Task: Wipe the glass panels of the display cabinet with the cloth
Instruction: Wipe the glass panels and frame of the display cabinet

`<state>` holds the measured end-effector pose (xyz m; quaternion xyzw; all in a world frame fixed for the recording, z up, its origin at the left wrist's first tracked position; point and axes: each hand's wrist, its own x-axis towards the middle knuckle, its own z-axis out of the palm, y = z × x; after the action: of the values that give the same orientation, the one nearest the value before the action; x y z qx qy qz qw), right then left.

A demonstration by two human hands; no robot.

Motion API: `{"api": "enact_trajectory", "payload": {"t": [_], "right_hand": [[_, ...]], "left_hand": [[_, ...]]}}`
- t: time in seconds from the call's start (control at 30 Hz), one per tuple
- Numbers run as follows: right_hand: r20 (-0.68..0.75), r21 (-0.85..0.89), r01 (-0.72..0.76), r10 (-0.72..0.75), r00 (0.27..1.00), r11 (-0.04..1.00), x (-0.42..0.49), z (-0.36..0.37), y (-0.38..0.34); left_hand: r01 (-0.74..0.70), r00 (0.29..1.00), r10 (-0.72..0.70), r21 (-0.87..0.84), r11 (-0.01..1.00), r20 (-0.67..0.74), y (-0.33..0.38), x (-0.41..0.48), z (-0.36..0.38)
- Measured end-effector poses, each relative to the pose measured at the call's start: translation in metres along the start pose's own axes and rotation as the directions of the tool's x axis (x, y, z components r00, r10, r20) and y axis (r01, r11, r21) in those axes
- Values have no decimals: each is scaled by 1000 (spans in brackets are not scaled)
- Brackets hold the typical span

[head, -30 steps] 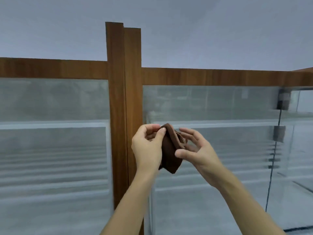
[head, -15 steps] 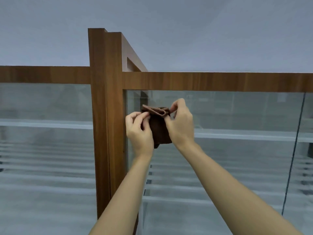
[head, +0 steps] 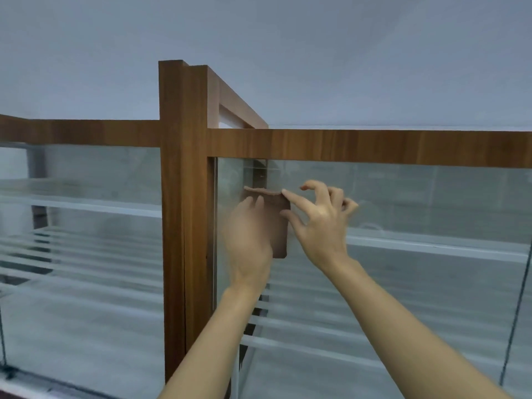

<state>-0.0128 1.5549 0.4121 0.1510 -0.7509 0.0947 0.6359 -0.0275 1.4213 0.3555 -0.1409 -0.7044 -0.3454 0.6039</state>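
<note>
A folded brown cloth [head: 278,226] lies flat against the right glass panel [head: 417,208] of the display cabinet, near the panel's top left corner. My left hand [head: 247,237] presses the cloth to the glass with straight fingers pointing up and covers the cloth's left part; the hand is blurred. My right hand [head: 319,223] is just right of the cloth. Its straight index fingertip touches the cloth's top right corner and its thumb touches the right edge, while the other fingers curl loosely off the glass.
A wooden corner post [head: 184,211] stands directly left of my left hand, and a wooden top rail [head: 374,146] runs above the panel. Another glass panel [head: 86,226] lies left of the post. Glass shelves [head: 431,249] show inside.
The cloth, held bunched between both hands before, now lies spread flat on the glass. My left hand has flattened onto it and my right hand has loosened its pinch.
</note>
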Motion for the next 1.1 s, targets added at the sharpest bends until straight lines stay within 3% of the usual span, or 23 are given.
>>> {"api": "enact_trajectory", "payload": {"t": [0.13, 0.3, 0.37, 0.5, 0.57, 0.7, 0.77, 0.83, 0.9, 0.93, 0.97, 1.1], "right_hand": [[21, -26, 18, -18, 1000, 999, -12, -18, 26], [-104, -48, -41, 36, 994, 998, -33, -54, 80], [-146, -75, -81, 69, 987, 994, -43, -71, 104], [-182, -161, -184, 155, 971, 970, -69, -106, 160], [-167, -219, -218, 184, 969, 951, -77, -118, 185], [-47, -284, -178, 172, 984, 942, -83, -120, 209], [-49, -296, -167, 159, 986, 940, -86, -116, 213], [-64, -314, -164, 152, 986, 935, -87, -114, 215], [-69, -337, -152, 136, 988, 929, -88, -113, 216], [-73, -340, -145, 128, 989, 929, -88, -113, 217], [-81, -339, -141, 120, 989, 930, -88, -112, 217], [-104, -321, -137, 109, 989, 937, -88, -111, 218]], "left_hand": [[-15, 984, -13, 155, 988, 179, 9, -6, 15], [133, 987, -153, 278, 951, 52, -5, 57, 18], [58, 995, -77, 251, 966, 68, -10, 29, 22], [-231, 942, 167, 200, 952, 291, -20, -68, 22], [-247, 939, 191, 176, 953, 287, -16, -45, 24], [-144, 982, 113, 215, 966, 149, 20, 35, 35], [-194, 976, 164, 238, 952, 140, 24, 21, 42], [-443, 883, 380, 220, 869, 275, 15, -34, 47], [-698, 686, 579, 175, 694, 441, -1, -87, 42], [-744, 638, 613, 169, 646, 466, -6, -98, 40], [-742, 642, 616, 168, 648, 456, -4, -91, 40], [-612, 789, 550, 272, 743, 275, 58, -1, 60]]}}
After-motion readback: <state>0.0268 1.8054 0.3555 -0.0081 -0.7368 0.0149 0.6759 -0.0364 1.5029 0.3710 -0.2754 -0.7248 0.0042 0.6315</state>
